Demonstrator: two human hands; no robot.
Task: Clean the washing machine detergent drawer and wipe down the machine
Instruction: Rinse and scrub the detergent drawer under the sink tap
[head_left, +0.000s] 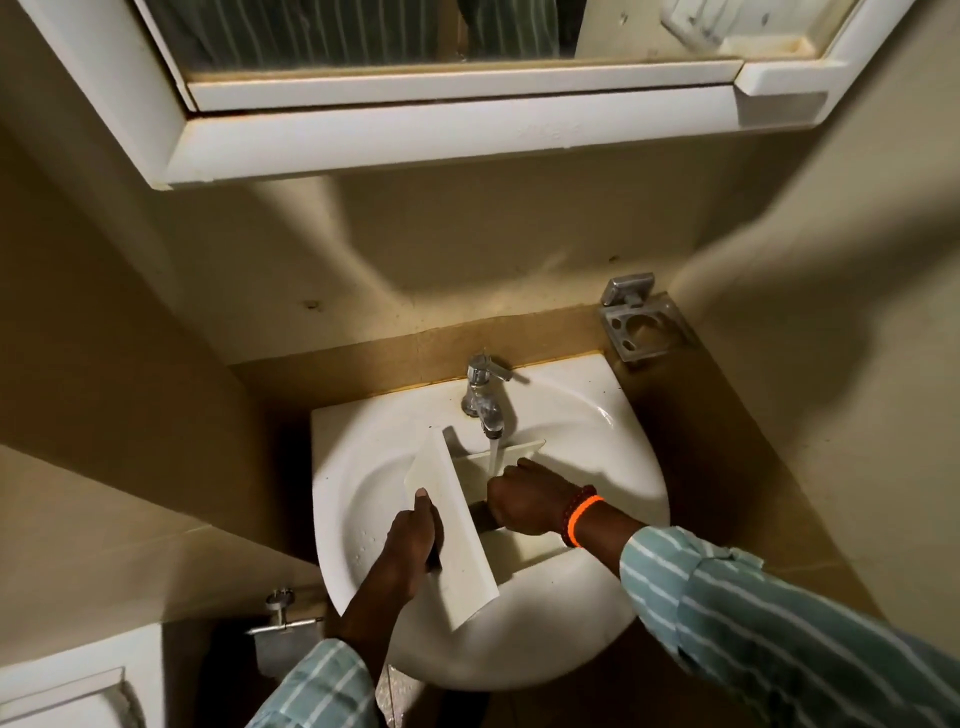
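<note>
A white, rounded ceramic basin (597, 639) fills the lower centre of the frame. A white plastic detergent drawer (457, 525) lies inside it, tilted, under water running from the chrome tap (485, 389) mounted on its back rim.

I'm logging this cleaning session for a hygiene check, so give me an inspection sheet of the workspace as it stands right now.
Surface: white ceramic wash basin, wet, set in a tan-walled corner.
Job's things: white plastic detergent drawer held tilted in the basin; water from the chrome tap runs into it.
Clutter: nothing seen in the basin besides the drawer.
Grippers: left hand grips the drawer's front panel; right hand is inside the drawer under the stream, closed on something dark that I cannot identify.
Cables: nothing seen.
Surroundings: white-framed mirror cabinet above; empty metal tumbler holder on the wall at right; metal fitting at lower left.
</note>
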